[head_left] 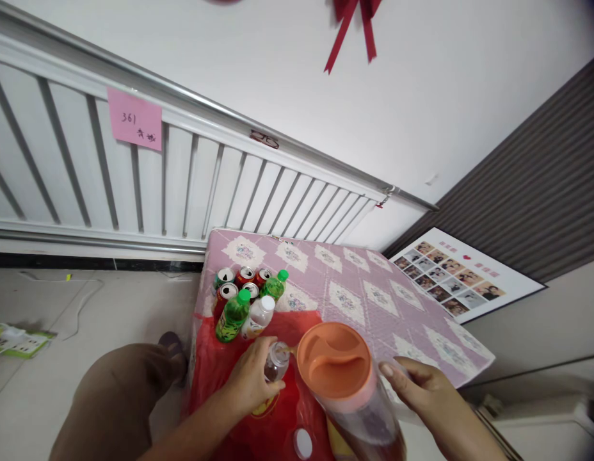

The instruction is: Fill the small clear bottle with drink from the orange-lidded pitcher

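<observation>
two hands grip: the left hand [251, 378] curls round the bottle [276, 365] over the near red sheet [213, 374], steadying its mouth at the spout [294, 350], the right hand [417, 384] seemingly on the handle [392, 371], tilting the jug [334, 362] leftward.

Around me I count five cans [227, 297], two green bottles [233, 317], one white-capped bottle [258, 316], one open bottle [277, 356], one orange-lidded pitcher [347, 396], one separate white cap [303, 443], one pink note [135, 119], one power strip [25, 343] and one framed photo board [463, 274].
</observation>
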Tool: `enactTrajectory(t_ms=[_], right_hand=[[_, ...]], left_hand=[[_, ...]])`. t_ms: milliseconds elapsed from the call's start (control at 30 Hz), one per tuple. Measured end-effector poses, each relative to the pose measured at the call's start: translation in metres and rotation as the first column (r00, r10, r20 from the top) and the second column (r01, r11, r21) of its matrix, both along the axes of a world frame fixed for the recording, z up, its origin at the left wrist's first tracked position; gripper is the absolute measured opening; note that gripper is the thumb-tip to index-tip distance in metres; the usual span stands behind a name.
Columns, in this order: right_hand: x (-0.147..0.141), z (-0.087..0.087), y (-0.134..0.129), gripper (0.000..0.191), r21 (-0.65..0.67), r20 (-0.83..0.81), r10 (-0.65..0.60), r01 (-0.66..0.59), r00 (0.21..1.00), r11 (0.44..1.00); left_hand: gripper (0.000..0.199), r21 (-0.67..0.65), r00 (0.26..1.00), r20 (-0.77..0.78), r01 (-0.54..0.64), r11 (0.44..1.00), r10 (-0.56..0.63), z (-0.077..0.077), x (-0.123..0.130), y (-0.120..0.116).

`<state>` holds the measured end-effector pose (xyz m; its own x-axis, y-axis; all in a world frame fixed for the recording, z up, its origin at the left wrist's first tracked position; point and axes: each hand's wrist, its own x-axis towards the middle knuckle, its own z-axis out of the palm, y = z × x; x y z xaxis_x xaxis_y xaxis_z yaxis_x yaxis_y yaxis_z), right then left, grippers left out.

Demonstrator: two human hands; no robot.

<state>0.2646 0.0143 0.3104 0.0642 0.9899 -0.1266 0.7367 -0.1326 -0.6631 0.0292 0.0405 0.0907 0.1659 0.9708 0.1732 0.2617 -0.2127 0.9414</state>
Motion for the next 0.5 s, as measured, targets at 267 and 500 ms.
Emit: enactTrajectory(t_ms=[267,500], right_hand=[[-0.0002,-0.001,0.0,0.057,-0.022,-0.014,-0.013,0.012,1.0,1.0],[-0.0031,0.0013,0.0013,0.06,-0.042,-0.016,-0.035,0.034,0.999,0.999]], left_hand=[[0.073,-0.012,1.0,-0.003,0.004,1.0,-0.004,0.0011,-0.0013,0.0003],[0.073,-0.02,1.0,-0.003,0.008,1.0,-0.008,0.0024,-0.0011,0.0001]])
